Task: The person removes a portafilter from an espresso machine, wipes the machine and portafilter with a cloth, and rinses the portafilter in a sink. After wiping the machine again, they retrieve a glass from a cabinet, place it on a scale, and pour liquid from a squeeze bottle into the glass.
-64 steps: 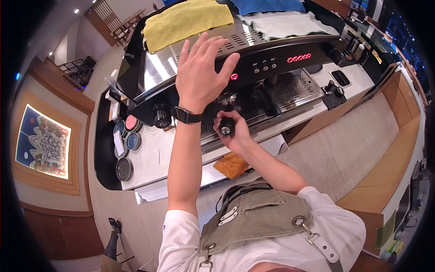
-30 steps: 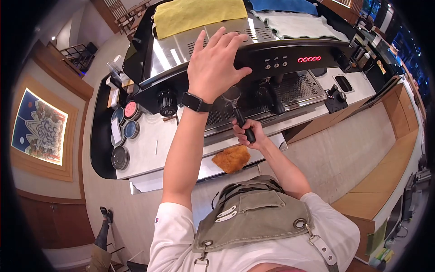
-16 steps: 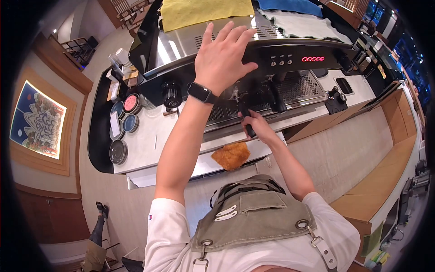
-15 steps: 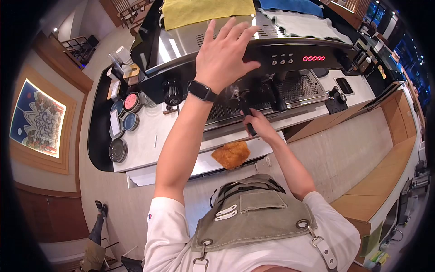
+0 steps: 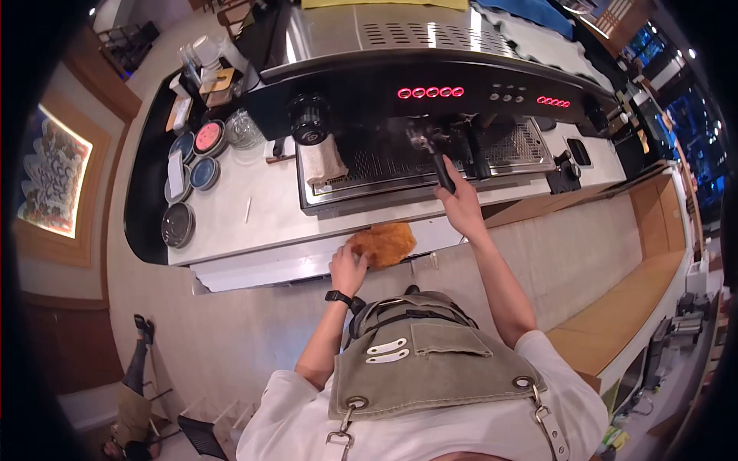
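Observation:
My right hand (image 5: 461,201) is wrapped round the black handle of a portafilter (image 5: 440,160), whose metal head is under the front of the espresso machine (image 5: 369,86). Low at the counter's front edge, my left hand (image 5: 348,270) touches an orange-brown cloth (image 5: 383,244); its fingertips lie at the cloth's left side, and whether they pinch it is unclear. A second black handle (image 5: 478,157) hangs to the right of the portafilter. On the left of the drip tray (image 5: 384,170) lies a whitish cloth (image 5: 323,160).
Small dishes (image 5: 204,174), a dark stack of lids or saucers (image 5: 178,224) and glassware (image 5: 243,131) stand on the counter's left. A black tamping stand (image 5: 565,175) is at the right. Far lower left, a seated person (image 5: 132,403) is partly visible.
My left hand has come down from in front of the machine's top to the orange-brown cloth. My right hand still holds the portafilter handle. The view has shifted, showing more red-lit buttons.

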`<action>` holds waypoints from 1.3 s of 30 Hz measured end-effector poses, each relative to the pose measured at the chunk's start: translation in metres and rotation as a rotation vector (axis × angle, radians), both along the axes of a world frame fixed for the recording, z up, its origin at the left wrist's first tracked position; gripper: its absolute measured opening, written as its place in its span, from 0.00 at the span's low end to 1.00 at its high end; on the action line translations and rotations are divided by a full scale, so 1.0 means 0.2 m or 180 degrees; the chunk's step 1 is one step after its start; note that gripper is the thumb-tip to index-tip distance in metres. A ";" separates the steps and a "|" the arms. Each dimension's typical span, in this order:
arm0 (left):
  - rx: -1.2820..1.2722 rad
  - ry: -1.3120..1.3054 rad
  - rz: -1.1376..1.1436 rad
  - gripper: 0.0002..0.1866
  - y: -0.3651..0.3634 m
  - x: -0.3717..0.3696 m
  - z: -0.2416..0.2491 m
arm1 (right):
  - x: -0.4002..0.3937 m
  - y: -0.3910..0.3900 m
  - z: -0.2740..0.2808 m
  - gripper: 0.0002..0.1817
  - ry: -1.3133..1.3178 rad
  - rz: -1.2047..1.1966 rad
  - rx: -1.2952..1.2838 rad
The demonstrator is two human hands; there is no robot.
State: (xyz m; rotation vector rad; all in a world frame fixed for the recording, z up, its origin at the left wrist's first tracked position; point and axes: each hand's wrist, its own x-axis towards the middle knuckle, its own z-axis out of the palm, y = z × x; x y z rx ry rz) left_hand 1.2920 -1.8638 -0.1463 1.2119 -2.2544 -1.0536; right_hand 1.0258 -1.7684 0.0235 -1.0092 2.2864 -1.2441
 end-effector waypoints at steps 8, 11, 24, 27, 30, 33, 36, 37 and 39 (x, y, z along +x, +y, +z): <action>-0.0455 -0.0917 0.0339 0.47 0.14 -0.04 -0.20 | 0.01 0.05 -0.03 0.40 -0.0146 -0.0038 0.0034; -0.0254 -0.0724 0.0460 0.34 0.09 -0.09 -0.15 | 0.01 0.02 -0.01 0.40 -0.0318 -0.0100 0.0080; 0.2921 0.2366 0.0714 0.25 0.11 0.03 -0.06 | 0.04 0.00 -0.09 0.20 -0.4080 0.0436 -0.1980; 0.3198 0.2451 0.0820 0.26 0.08 0.08 0.00 | 0.06 -0.02 -0.17 0.19 -0.4673 0.0515 -0.2164; 0.3969 0.2877 0.0906 0.26 0.04 0.13 0.03 | 0.08 -0.04 -0.22 0.18 -0.4921 0.0528 -0.2239; 0.4270 0.3168 0.0926 0.24 0.02 0.15 0.07 | 0.08 -0.06 -0.25 0.17 -0.5071 0.0566 -0.2299; 0.4088 0.3212 0.0963 0.23 0.02 0.11 0.17 | 0.09 -0.07 -0.27 0.16 -0.5133 0.0618 -0.2295; 0.3971 0.3172 0.0957 0.23 0.03 0.09 0.19 | 0.08 -0.07 -0.28 0.16 -0.5125 0.0661 -0.2282; 0.3690 0.2816 0.0919 0.23 0.04 0.09 0.18 | 0.08 -0.08 -0.30 0.16 -0.5083 0.0700 -0.2249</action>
